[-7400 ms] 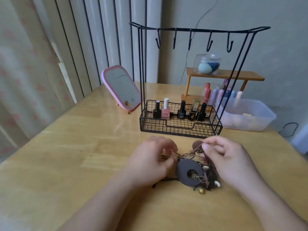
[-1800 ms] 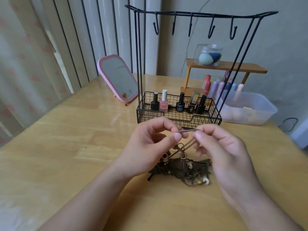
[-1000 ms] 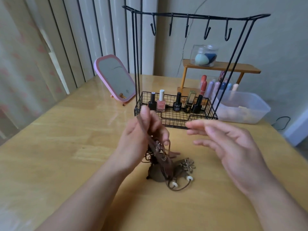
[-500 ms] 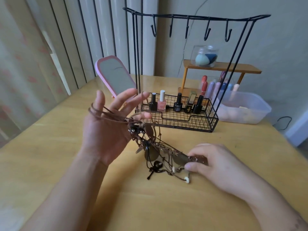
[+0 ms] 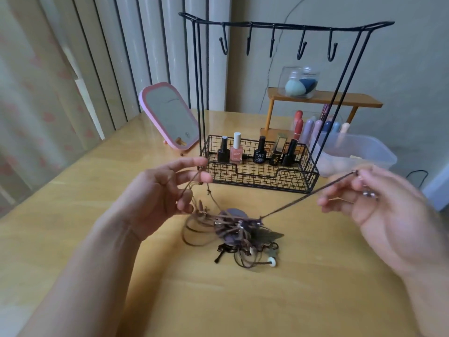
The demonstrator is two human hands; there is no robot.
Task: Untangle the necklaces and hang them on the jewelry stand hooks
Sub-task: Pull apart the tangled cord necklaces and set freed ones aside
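A tangle of brown cord necklaces [image 5: 233,229] with dark discs and white beads lies on the wooden table [image 5: 73,215], in front of the black wire jewelry stand [image 5: 262,176]. Its hooks [image 5: 301,47] hang bare along the top bar. My left hand [image 5: 158,193] is raised left of the tangle, with cord loops running over its spread fingers. My right hand [image 5: 379,205] is out to the right and pinches the end of one cord [image 5: 308,194], which stretches taut down to the tangle.
Nail polish bottles [image 5: 257,152] stand in the stand's basket. A pink mirror [image 5: 170,117] leans at the back left. A clear plastic tub [image 5: 357,154], a small wooden shelf [image 5: 323,99] with a sponge jar [image 5: 300,82] and lipsticks sit at the back right.
My right hand has lifted off the tangle and pulled one cord out to the right. My left hand has dropped lower and moved right; the tangle has settled back on the table.
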